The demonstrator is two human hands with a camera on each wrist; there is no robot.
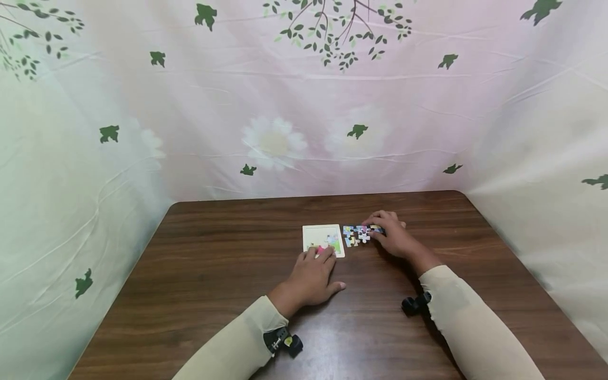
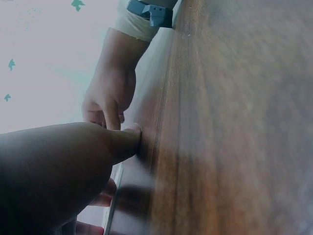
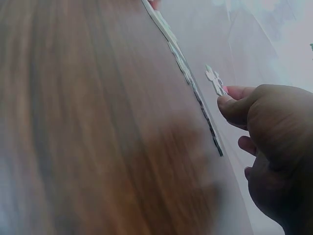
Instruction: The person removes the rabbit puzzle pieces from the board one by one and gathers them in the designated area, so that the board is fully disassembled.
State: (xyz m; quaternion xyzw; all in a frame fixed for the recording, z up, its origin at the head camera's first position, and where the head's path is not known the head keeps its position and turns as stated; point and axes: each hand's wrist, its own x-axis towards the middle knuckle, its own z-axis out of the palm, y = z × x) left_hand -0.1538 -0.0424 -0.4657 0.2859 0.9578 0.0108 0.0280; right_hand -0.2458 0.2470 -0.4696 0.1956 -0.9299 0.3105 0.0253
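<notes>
My right hand (image 1: 387, 229) pinches a puzzle piece (image 3: 215, 82) between thumb and fingertip. In the right wrist view the piece is raised above the row of loose puzzle pieces (image 1: 350, 241) lying on the table. My left hand (image 1: 311, 277) lies with fingers extended on the near edge of a white square puzzle tray (image 1: 311, 230). Part of a coloured picture (image 1: 334, 240) shows in the tray's lower right. The left fingers hide its near edge.
The dark wooden table (image 1: 214, 285) has its far edge against a pale cloth backdrop (image 1: 304, 105) with leaf and flower prints. Each sleeve carries a black strap-on camera, one at the left wrist (image 1: 285, 340) and one at the right wrist (image 1: 415, 304).
</notes>
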